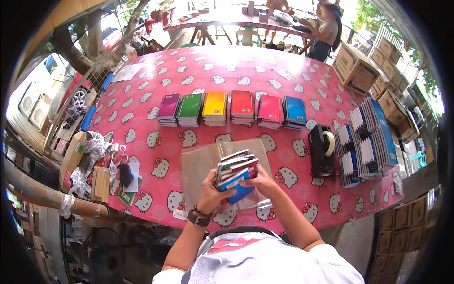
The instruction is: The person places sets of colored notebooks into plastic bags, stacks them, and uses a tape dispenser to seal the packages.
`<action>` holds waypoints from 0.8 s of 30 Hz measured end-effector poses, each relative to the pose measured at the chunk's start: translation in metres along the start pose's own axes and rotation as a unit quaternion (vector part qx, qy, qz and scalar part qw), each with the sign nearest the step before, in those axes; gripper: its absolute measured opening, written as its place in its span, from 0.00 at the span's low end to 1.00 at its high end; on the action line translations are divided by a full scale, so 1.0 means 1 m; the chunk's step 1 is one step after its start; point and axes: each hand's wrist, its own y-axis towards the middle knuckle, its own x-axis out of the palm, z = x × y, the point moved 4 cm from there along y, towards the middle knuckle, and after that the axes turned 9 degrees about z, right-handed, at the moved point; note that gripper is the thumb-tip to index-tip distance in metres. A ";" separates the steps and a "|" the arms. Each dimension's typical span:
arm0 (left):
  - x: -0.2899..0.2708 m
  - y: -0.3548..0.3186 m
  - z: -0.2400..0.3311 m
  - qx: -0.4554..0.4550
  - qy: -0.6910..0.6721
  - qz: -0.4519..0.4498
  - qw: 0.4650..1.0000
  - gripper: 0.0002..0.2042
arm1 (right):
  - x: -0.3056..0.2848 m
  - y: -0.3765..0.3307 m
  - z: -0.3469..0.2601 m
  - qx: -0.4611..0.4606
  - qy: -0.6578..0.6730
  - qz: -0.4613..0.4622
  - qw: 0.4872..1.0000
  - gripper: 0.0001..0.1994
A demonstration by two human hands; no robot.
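A bundle of small spiral notebooks [239,163] is gripped between my two hands near the table's front edge, a blue cover facing up and differently coloured covers showing behind it. My left hand [213,193] wraps the bundle's left side, thumb on the blue cover. On the right side, my right hand [261,183] closes round it, its thumb also on the front. Beneath the hands lie clear plastic bags [197,158]. Farther back stands a row of notebook stacks: purple [169,106], green [190,106], yellow [214,103], red [242,102], pink [270,109] and blue [294,110].
To the right are a black tape dispenser [321,154] and piled spiral notebooks [369,142]. Cardboard boxes [355,68] sit at the far right corner. A wooden block [100,184] and a dark device [126,175] lie at left. A person [325,33] stands by another table.
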 end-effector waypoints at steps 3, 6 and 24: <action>-0.012 0.001 -0.003 0.103 0.116 -0.032 0.987 0.38 | 0.010 -0.012 -0.030 -0.129 -0.070 -0.059 0.987 0.40; -0.003 0.003 -0.003 -0.003 -0.017 -0.075 0.997 0.44 | -0.004 -0.005 -0.010 -0.155 -0.094 -0.039 0.983 0.42; -0.022 -0.012 -0.035 0.196 0.214 0.001 0.957 0.38 | 0.026 -0.011 0.027 -0.251 -0.187 -0.032 0.949 0.40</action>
